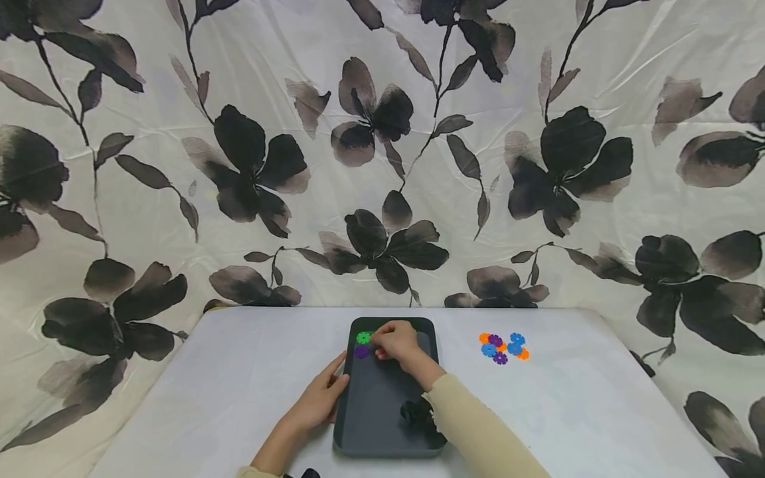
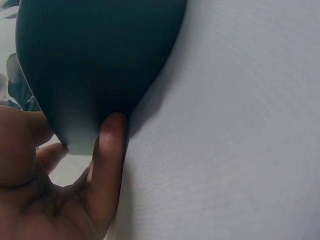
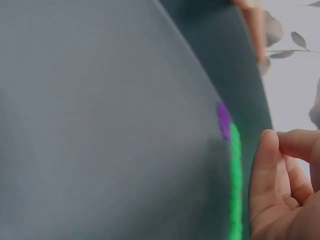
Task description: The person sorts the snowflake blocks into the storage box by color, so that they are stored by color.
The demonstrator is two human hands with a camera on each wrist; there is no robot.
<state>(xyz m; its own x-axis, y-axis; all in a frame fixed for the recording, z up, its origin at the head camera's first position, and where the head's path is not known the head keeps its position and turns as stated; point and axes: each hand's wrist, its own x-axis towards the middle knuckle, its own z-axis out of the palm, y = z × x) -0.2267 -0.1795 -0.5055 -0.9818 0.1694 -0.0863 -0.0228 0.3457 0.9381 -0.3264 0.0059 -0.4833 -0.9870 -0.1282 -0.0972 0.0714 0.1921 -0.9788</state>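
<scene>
A dark grey tray point(image 1: 382, 415) lies on the white table. My left hand point(image 1: 313, 401) holds its left side, thumb at the rim and fingers along the outer wall, as the left wrist view shows. Inside, near the far left corner, are a green notched plastic disc point(image 1: 363, 338) and a purple notched disc point(image 1: 361, 352). My right hand point(image 1: 397, 342) reaches over the tray, its fingertips just right of the green disc. In the right wrist view thumb and index fingertip point(image 3: 270, 137) meet; whether something small sits between them is hidden. The green disc point(image 3: 235, 182) appears edge-on there.
Right of the tray lies a loose cluster of orange, purple and blue discs point(image 1: 502, 348) on the white table point(image 1: 251, 358). Behind the table hangs a floral cloth point(image 1: 382, 166). A black device point(image 1: 416, 413) is at my right wrist, above the tray.
</scene>
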